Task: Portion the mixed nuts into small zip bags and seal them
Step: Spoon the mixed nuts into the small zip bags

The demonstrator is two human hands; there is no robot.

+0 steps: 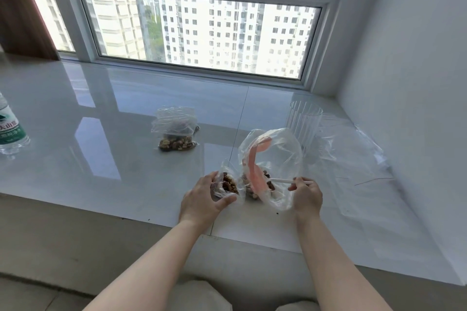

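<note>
Hands: left (202,199) grips a small zip bag (228,184); right (307,195) pinches a white spoon handle (283,180).

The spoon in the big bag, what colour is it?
Pink bowl, white handle: the spoon, seen in the head view.

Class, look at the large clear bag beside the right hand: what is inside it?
Inside the large clear bag lie mixed nuts at the bottom and a pink scoop. The scoop and crumpled plastic cover some nuts, so their amount stays unclear.
</note>
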